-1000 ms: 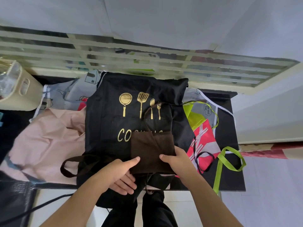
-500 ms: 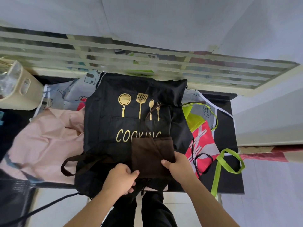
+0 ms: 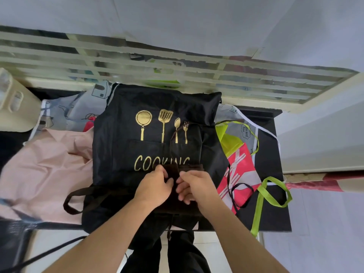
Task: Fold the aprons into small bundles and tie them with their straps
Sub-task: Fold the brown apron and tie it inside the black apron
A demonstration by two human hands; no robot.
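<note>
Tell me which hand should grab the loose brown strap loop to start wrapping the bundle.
Left, likely. The brown strap loop lies on the left hand's side, with nothing in between. The right hand grips the brown bundle and could keep it folded.

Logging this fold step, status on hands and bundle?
Left hand and right hand both gripping brown apron, part-folded. It sits on black apron. Brown strap loose at left, untied.
</note>
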